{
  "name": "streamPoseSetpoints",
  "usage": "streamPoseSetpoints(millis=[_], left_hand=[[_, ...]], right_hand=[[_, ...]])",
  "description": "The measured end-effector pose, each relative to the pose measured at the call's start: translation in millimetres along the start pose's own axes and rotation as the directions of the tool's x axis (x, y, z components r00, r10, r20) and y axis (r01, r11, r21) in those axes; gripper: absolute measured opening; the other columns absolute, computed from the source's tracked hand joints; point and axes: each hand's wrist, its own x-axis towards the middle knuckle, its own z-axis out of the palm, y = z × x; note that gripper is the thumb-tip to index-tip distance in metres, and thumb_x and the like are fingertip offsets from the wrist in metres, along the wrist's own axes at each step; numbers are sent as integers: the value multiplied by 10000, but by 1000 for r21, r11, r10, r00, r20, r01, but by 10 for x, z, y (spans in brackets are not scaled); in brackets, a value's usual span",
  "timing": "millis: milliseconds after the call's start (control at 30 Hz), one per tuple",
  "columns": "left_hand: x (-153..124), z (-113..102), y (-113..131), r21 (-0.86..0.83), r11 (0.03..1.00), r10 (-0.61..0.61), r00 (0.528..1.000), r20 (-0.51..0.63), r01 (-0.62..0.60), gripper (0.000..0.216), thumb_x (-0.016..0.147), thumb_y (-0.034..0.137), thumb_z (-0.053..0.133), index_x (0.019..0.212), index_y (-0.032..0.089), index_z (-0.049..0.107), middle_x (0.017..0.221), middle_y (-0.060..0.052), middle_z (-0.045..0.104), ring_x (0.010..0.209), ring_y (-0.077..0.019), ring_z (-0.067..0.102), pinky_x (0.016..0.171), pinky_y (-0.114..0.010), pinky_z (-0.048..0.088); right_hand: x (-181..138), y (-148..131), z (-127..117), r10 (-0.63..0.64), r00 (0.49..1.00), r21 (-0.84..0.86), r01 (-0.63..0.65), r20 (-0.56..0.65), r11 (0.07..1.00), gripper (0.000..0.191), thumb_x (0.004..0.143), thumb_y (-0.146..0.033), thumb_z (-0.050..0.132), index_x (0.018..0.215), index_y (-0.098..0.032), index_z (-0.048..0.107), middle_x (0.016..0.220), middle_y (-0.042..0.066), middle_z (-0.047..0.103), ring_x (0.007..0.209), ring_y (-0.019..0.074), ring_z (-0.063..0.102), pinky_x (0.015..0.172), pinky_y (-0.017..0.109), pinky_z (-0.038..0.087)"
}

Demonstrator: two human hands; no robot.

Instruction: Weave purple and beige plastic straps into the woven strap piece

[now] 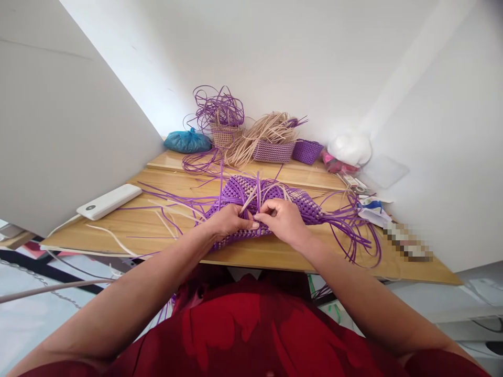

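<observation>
A purple and beige woven piece [310,205] lies on the wooden table in front of me, with long loose strips trailing from both ends. My left hand [231,222] rests over its middle, thumb and fingers pinched on a purple strip. Close beside it, my right hand [283,220] is closed in a pinch at the same spot, its fingertips nearly touching the left thumb. What the right fingertips hold is too small to make out. Several purple and beige strips stand up from the weave just behind my fingers.
Along the back sit a blue bag [187,141], a beige basket [227,136] with purple strips, a striped basket [274,151], a purple basket [307,151] and a white bag [349,149]. A white power strip [110,201] lies left. Loose strips cross the table [94,238].
</observation>
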Motion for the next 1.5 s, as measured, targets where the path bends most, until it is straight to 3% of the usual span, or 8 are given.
streamPoseSetpoints(millis=[467, 733, 900, 1033, 1167, 1300, 1400, 1500], left_hand=[[2, -16, -35, -57, 998, -12, 999, 36, 14, 365, 561, 397, 879, 760, 136, 719, 695, 17, 644, 688, -136, 547, 733, -277, 395], [-24, 22, 28, 67, 997, -26, 997, -66, 31, 334, 530, 365, 886, 651, 152, 660, 577, 52, 557, 580, -104, 438, 592, -263, 304], [-8, 18, 16, 37, 999, -20, 997, -77, 22, 328, 531, 366, 882, 651, 153, 664, 589, 45, 572, 588, -107, 458, 601, -264, 323], [23, -12, -15, 69, 997, -15, 993, -118, 23, 380, 511, 404, 896, 661, 150, 655, 586, 45, 568, 576, -102, 436, 574, -261, 303], [7, 6, -2, 62, 998, 14, 994, -108, -7, 297, 536, 326, 859, 664, 141, 666, 602, 34, 594, 595, -108, 473, 593, -252, 348], [-22, 38, 4, 19, 997, 80, 994, -71, -79, 218, 552, 255, 818, 677, 135, 686, 638, 33, 609, 621, -111, 505, 624, -244, 386], [-20, 40, -13, -12, 997, 78, 994, -83, -79, 267, 543, 293, 848, 673, 138, 674, 646, 31, 617, 621, -110, 514, 632, -243, 393], [-8, 26, -20, 2, 999, 46, 994, -102, -46, 297, 542, 327, 862, 673, 139, 673, 642, 20, 634, 611, -113, 522, 613, -246, 388]], right_hand=[[-62, -24, 101, -97, 991, -90, 88, -94, 992, 95, 776, -211, 772, 718, -182, 702, 716, -32, 598, 654, 88, 523, 643, 225, 369], [0, -50, 19, 62, 994, -107, -71, -86, 992, 191, 881, -288, 640, 713, -199, 620, 592, -38, 600, 565, 111, 529, 616, 246, 364], [-187, -177, -165, -23, 998, -358, 44, 64, 933, 177, 929, -286, 601, 790, -201, 667, 777, 10, 710, 703, 147, 605, 687, 272, 373], [-451, -293, -376, 95, 979, -516, 12, 180, 857, 141, 919, -211, 595, 816, -196, 689, 842, 37, 734, 779, 185, 632, 722, 298, 376], [-543, -398, -351, -114, 961, -254, 180, 252, 951, 121, 932, -135, 541, 919, -196, 645, 1010, 40, 710, 918, 163, 630, 818, 274, 426], [-341, -340, -143, -349, 910, -110, 380, 224, 918, 163, 956, -100, 472, 950, -185, 610, 1115, 74, 673, 993, 160, 610, 883, 283, 437], [-175, -222, -76, -280, 946, -153, 305, 164, 940, 134, 938, -124, 514, 881, -182, 620, 870, 33, 674, 789, 144, 595, 755, 273, 433], [-139, -169, -135, -89, 989, 2, 89, 120, 996, 89, 919, -184, 566, 874, -183, 643, 748, 6, 665, 683, 129, 603, 678, 255, 444]])
